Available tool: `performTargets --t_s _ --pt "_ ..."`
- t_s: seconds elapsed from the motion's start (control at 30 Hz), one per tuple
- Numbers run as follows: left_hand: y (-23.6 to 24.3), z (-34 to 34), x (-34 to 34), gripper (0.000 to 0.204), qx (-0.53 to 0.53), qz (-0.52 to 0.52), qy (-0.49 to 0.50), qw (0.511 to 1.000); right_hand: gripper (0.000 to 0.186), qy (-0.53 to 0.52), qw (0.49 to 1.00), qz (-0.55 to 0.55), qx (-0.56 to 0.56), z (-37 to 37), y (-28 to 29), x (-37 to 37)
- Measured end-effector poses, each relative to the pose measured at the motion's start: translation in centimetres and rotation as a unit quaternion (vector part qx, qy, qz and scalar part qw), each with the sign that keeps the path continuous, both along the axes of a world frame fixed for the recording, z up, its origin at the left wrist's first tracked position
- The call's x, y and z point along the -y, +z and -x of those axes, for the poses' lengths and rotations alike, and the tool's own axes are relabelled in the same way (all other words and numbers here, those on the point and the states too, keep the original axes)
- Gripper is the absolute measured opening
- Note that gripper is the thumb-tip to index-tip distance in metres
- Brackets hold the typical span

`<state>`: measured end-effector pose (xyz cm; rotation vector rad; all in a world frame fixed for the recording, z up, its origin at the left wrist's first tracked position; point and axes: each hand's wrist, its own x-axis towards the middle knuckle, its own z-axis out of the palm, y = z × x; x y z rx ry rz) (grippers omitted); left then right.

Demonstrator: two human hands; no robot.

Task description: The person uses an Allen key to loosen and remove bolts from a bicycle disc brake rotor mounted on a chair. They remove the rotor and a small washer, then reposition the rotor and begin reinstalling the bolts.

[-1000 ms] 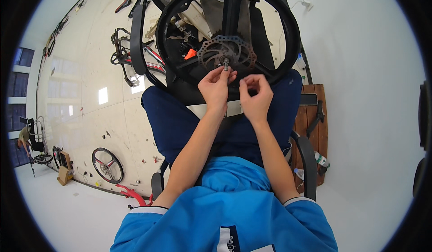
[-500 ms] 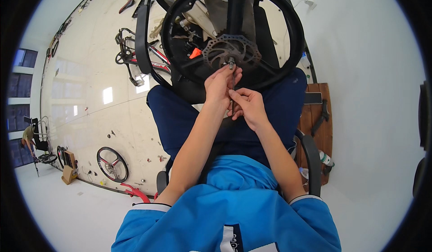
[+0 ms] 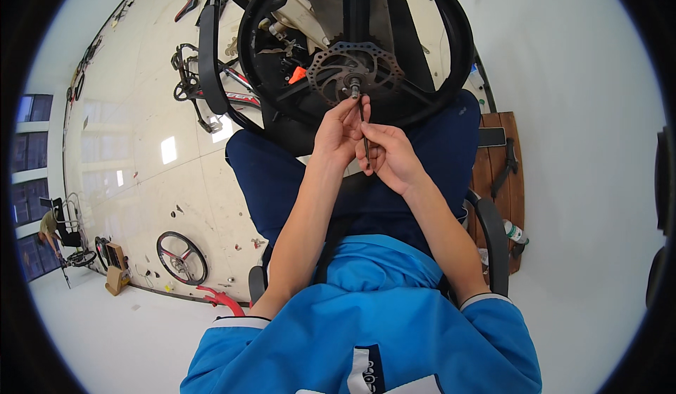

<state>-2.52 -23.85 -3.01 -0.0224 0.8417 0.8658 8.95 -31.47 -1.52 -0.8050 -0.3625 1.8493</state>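
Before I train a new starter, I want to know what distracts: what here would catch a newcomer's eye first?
Probably the big black wheel at top centre, with its perforated metal disc around the axle. Just below the axle, the left hand and right hand meet at a thin dark rod. The orange piece, seen through the wheel left of the disc, stands out by colour.

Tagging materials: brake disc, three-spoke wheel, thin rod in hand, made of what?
Brake disc: probably steel; dull grey, thin, perforated rim. Three-spoke wheel: matte black, thick spokes; cast metal or plastic, finish leaves it open. Thin rod: likely metal, being dark, straight and slim; too small to be sure.
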Motion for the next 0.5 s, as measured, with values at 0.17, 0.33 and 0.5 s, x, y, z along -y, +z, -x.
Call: performTargets --t_s 0.17,0.33,0.5 --pt "-0.4 -0.3 0.1 0.014 0.016 -0.001 0.018 1.000 0.026 -0.021 0.999 0.028 0.011 0.3 1.0 0.2" --pt "0.2 -0.6 0.2 0.015 -0.009 -0.002 0.036 0.999 0.025 -0.029 0.999 0.039 0.008 0.2 0.9 0.3" --pt "1.0 -0.8 0.2 0.015 -0.015 0.002 0.035 0.999 0.026 -0.061 0.997 0.046 0.022 0.3 1.3 0.5"
